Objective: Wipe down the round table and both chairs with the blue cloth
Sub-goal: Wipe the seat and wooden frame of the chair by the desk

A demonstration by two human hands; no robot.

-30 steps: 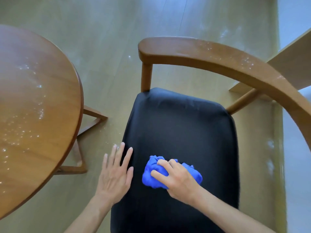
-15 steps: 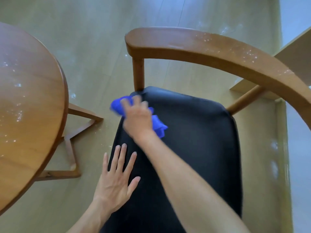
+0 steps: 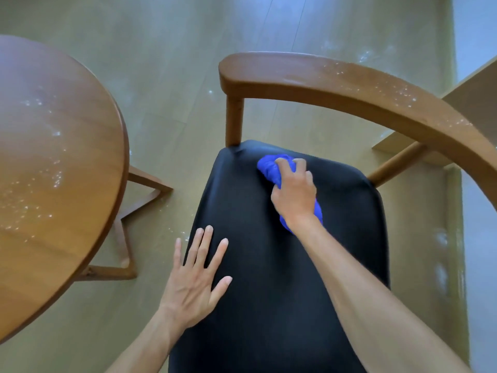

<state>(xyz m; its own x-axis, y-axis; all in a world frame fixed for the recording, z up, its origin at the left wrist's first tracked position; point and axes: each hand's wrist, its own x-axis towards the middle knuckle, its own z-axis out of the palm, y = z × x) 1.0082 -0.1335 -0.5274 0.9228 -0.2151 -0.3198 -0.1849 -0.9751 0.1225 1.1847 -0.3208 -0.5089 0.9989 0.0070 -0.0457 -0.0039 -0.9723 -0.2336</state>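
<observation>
A chair with a black padded seat [image 3: 269, 265] and a curved wooden backrest [image 3: 349, 87] stands below me. My right hand [image 3: 293, 195] grips the bunched blue cloth [image 3: 270, 168] and presses it on the far part of the seat, near the backrest post. My left hand [image 3: 196, 281] lies flat with fingers spread on the seat's left edge. The round wooden table [image 3: 53, 170] is at the left, its top speckled with white specks. White specks also dot the right part of the backrest.
The table's wooden base legs [image 3: 129, 232] stick out on the floor between the table and the chair. Pale wooden furniture [image 3: 473, 84] stands at the right behind the backrest. The wood floor [image 3: 166, 76] shows scattered white specks.
My right hand with the cloth swept from the near seat to the far left corner, then right along the seat's far edge. My left hand has stayed flat on the seat's left edge.
</observation>
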